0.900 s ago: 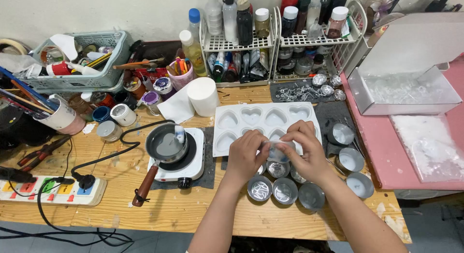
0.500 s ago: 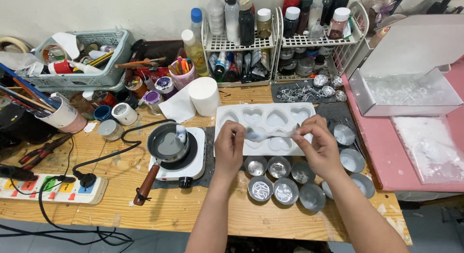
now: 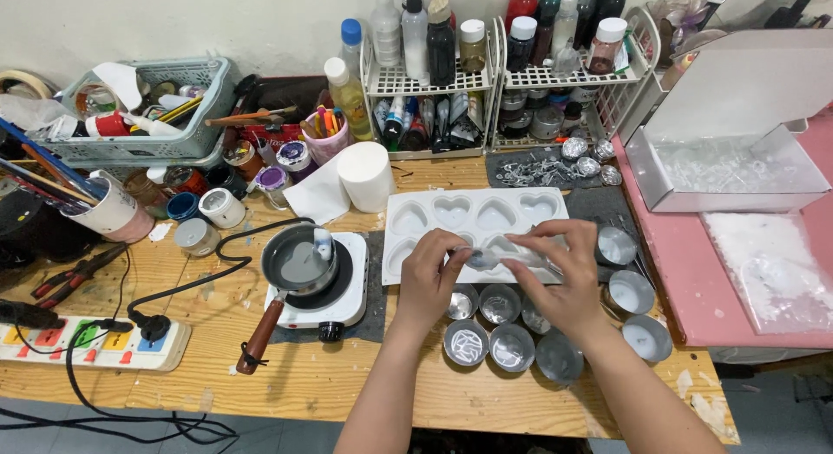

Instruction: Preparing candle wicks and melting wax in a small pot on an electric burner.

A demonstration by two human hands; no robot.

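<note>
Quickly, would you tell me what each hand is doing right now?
Left hand: pinching one end of a small clear plastic piece.
Right hand: pinching its other end.

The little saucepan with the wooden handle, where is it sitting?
The saucepan sits on the white hot plate, left of the heart mould and the person's left hand.

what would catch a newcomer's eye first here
Most likely the two hands at the centre: the left hand and right hand pinch a small clear plastic piece between them, above the white heart-shaped mould. Just below sit round metal cups clustered on the wooden table. To the left, a small pan rests on a white hotplate.
</note>
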